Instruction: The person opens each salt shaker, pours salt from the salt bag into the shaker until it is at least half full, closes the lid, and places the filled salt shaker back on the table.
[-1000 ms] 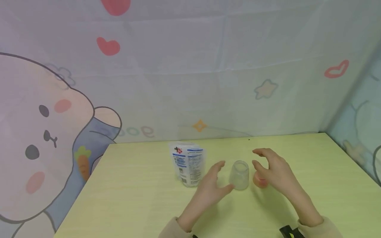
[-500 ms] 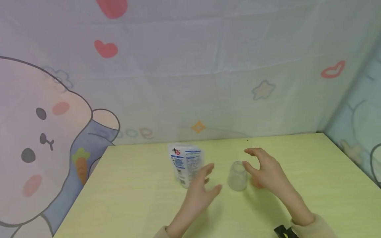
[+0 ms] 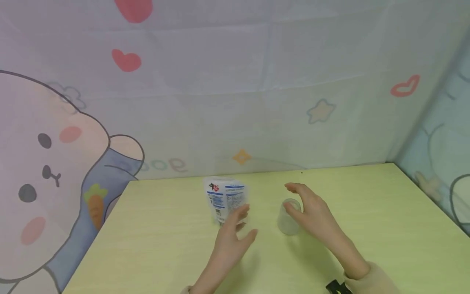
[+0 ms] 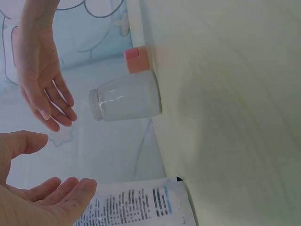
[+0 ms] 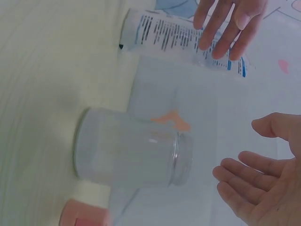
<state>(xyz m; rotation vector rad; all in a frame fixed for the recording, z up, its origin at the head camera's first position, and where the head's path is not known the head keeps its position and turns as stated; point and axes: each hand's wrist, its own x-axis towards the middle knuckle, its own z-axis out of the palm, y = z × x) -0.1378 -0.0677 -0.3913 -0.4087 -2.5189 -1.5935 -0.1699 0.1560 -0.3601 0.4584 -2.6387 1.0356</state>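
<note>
A clear glass jar stands upright on the table, its uncovered mouth up. My right hand, fingers spread and holding nothing, overlaps the jar's right side in the head view; the right wrist view shows a gap between the fingers and the jar's neck. To the left, a white plastic pouch with blue and black print stands up. My left hand is in front of the pouch, thumb and fingers apart around nothing. Beside the jar sits a small orange-pink piece, hidden behind my right hand in the head view.
The pale yellow-green table ends at a cloth backdrop printed with a bear, hearts and stars. A second cloth wall rises along the right side. A black strap piece shows near my right sleeve.
Both hands have moved left; the left hand is now in front of the pouch and the right hand over the jar's right side. The view has shifted slightly. Jar and pouch stay put.
</note>
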